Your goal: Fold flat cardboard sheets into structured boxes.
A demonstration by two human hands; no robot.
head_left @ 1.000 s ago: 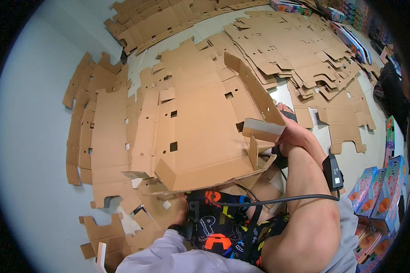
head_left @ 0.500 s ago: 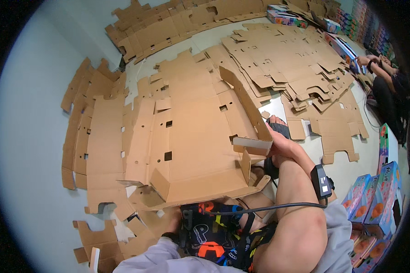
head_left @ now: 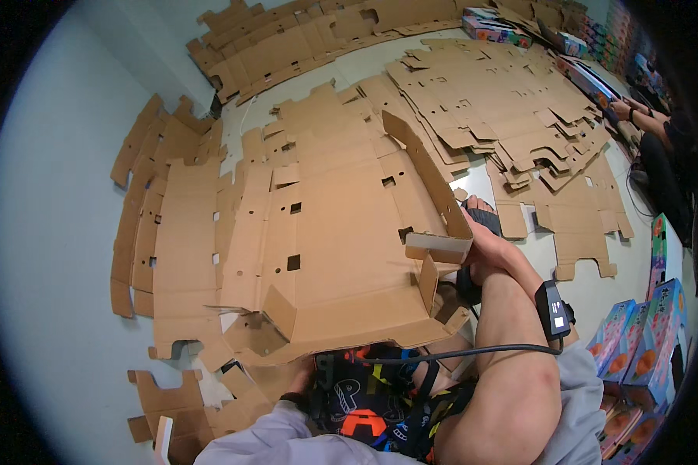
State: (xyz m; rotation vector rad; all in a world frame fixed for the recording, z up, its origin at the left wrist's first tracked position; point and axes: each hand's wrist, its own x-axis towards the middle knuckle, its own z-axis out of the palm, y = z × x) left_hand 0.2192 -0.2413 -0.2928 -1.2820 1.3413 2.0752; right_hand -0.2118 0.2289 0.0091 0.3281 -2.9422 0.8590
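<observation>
In front of me a large brown die-cut cardboard box blank (head_left: 349,256) lies partly folded. Its right side wall and near flaps are raised, and a white-faced flap (head_left: 436,246) sticks up at the near right corner. My right hand (head_left: 485,242) is at the outside of that corner, closed against the raised wall, its fingertips hidden behind the cardboard. My left hand (head_left: 303,375) is under the blank's near edge, by my lap; its fingers are covered by the sheet.
Flat cardboard blanks (head_left: 488,101) lie stacked ahead; others (head_left: 184,240) lean along the left wall. Colourful printed boxes (head_left: 650,341) stand at the right. A black cable (head_left: 457,351) crosses my thigh. Another person's hands (head_left: 624,110) handle a box at far right.
The whole view has shifted slightly, with the scene a little to the right. Both my hands stay at the same places on the cardboard. At far right the other person's hands have moved.
</observation>
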